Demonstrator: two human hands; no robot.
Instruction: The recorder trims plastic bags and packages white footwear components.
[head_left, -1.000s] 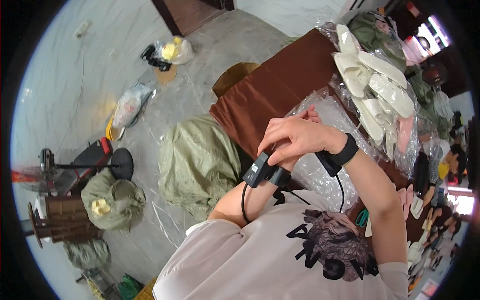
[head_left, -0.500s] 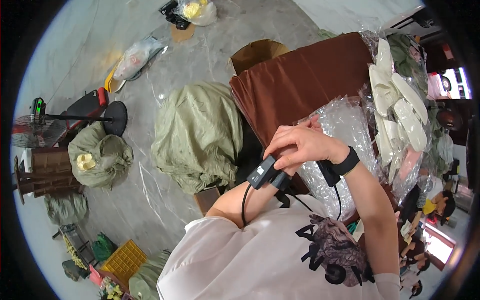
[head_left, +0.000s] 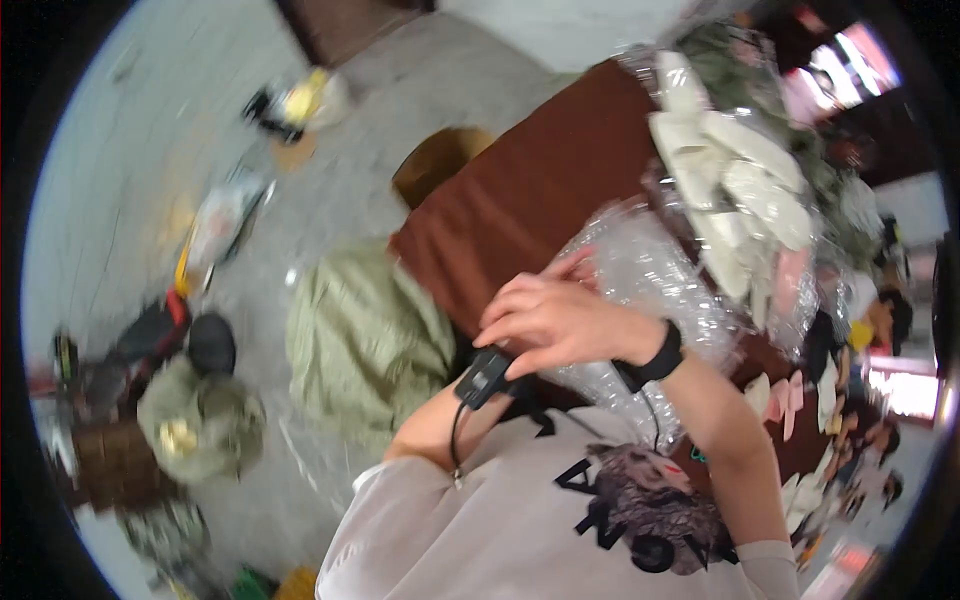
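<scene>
My right hand (head_left: pixel 560 322) lies across my left wrist. Its thumb and fingers close around a small black wrist device (head_left: pixel 485 378) with a cable. Most of my left hand (head_left: pixel 572 266) is hidden beneath the right one. Its fingertips show beyond, stretched out and with nothing visible in them. A black band (head_left: pixel 662 352) circles my right wrist. Under and beside the hands lies a stack of clear plastic bags (head_left: pixel 645 265) on a table with a brown cloth (head_left: pixel 530 185).
White shoe-like pieces (head_left: pixel 740 180) in clear plastic are heaped on the table's right. A pale green sack (head_left: pixel 365 345) stands on the floor at left, with an open cardboard box (head_left: pixel 440 165) behind. Another green sack (head_left: pixel 200 420) is farther left. People (head_left: pixel 885 440) are at the far right.
The view has turned and blurred, so the table and sacks sit farther left or lower. My right hand's fingers are a little more spread, still at the wrist device.
</scene>
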